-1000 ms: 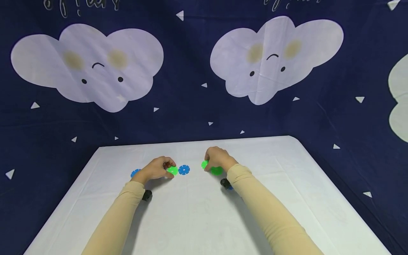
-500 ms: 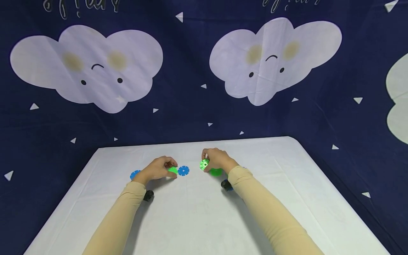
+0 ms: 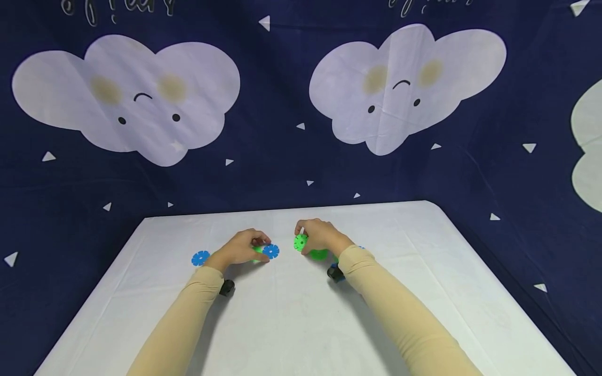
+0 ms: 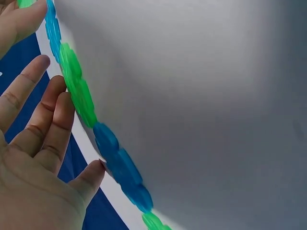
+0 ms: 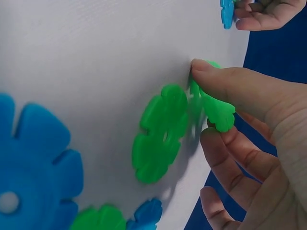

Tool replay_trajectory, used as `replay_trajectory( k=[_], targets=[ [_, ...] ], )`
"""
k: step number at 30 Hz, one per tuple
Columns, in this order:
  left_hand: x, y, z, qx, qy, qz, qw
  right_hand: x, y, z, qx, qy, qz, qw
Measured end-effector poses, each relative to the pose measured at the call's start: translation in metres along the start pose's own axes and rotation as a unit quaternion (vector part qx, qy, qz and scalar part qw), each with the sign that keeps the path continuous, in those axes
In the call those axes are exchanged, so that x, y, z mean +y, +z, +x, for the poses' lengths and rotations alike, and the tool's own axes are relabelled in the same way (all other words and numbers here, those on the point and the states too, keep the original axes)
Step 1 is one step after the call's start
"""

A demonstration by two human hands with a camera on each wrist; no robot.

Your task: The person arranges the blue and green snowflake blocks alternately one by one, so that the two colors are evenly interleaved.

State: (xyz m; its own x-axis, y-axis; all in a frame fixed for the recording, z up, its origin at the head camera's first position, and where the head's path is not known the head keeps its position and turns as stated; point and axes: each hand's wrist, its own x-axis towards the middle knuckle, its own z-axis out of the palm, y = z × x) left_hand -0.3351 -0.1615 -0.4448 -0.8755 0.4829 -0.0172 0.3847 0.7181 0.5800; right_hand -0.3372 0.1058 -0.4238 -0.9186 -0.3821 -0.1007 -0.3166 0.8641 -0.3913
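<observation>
My right hand pinches a green snowflake disc between thumb and fingertips, tilted up above the cloth; the right wrist view shows this green disc close up. Another green disc lies just below that hand. My left hand hovers low over a row of discs, its thumb and fingertips spread at either side of a blue snowflake disc. In the left wrist view its fingers are loosely extended beside a green disc and a blue disc.
A blue disc lies at the row's left end. By the right wrist are a large blue disc, a green disc and a small blue one. The white table meets a dark blue cloud-print curtain.
My left hand has slid right, from around the green disc to the blue one beside it. The right hand has shifted slightly left, turning its green disc to show more of its face.
</observation>
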Motion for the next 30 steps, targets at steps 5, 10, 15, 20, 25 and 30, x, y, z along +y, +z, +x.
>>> replay_trajectory(
  k=[5,10,15,20,25,30],
  targets=[
    [0.0038,0.002,0.0018,-0.005,0.001,0.007,1.0,0.0006,-0.0018,-0.0018,-0.006,-0.004,-0.018,1.0],
    [0.0056,0.0046,0.0025,-0.006,0.005,0.009,0.9999,0.0013,-0.0041,-0.004,-0.009,-0.011,-0.041,0.999],
    [0.0055,0.0056,0.0031,-0.005,0.005,0.013,0.9999,0.0022,-0.0054,-0.006,-0.008,-0.021,-0.063,0.998],
    [0.0046,0.006,0.0042,-0.003,0.003,0.017,0.9999,0.0043,-0.0046,-0.0065,-0.001,-0.033,-0.074,0.997],
    [0.0042,0.006,0.0045,-0.005,0.002,0.013,0.9999,0.0068,-0.0018,-0.0035,0.005,-0.04,-0.062,0.997],
    [0.0035,0.0069,0.0048,-0.007,-0.005,0.009,0.9999,0.0068,0.003,0.0015,0.007,-0.051,-0.039,0.998]
  ],
)
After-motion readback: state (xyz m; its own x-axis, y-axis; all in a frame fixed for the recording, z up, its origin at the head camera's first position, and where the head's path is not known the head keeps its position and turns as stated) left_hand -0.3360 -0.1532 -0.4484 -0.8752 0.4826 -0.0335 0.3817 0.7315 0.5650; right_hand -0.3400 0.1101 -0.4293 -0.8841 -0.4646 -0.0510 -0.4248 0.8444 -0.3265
